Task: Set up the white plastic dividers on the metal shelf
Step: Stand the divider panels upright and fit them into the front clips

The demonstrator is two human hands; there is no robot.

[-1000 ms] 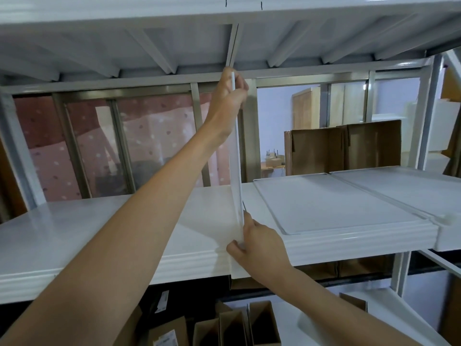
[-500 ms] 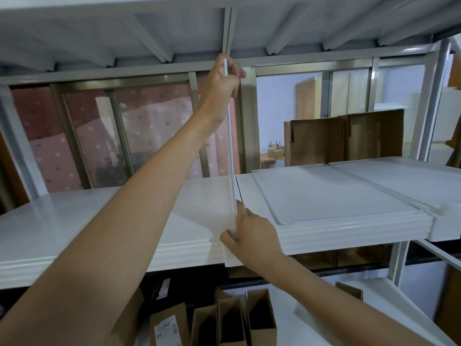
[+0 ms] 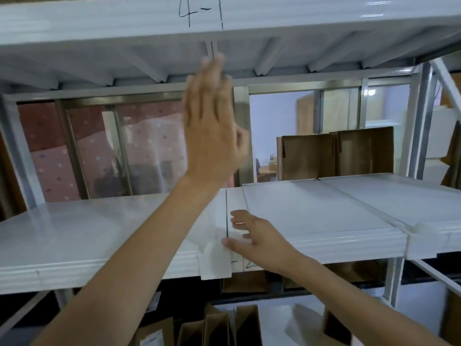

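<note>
A: Looking at the upright divider [image 3: 226, 216] first. It stands edge-on to the camera, so only a thin dark vertical line shows above the metal shelf [image 3: 99, 228]. Its white foot clip [image 3: 215, 262] hangs over the shelf's front lip, and a slim white strip runs up to the underside of the upper shelf [image 3: 299, 23].

B: Hands?

A: Left hand [image 3: 212, 131] is raised near the top of the divider, fingers straight and spread, nothing gripped. It's blurred, so I can't tell whether the fingertips touch the strip. Right hand [image 3: 259, 236] is low at the shelf's front edge, just right of the divider, fingers loosely splayed, also holding nothing. Its thumb lies beside the clip; contact is unclear.

B: Other dividers?

A: Two flat white panels [image 3: 311, 208] lie side by side on the shelf to the right of the upright one.

B: Markings?

A: "4-1" handwritten on the upper shelf's front face, above the divider. More writing on the lower lip by the clip, partly hidden by the right hand.

B: Surroundings?

A: Brown cardboard boxes [image 3: 334, 156] behind the shelf, more cartons below it. Window frame with a dotted pink curtain [image 3: 149, 146] at the back left.
</note>
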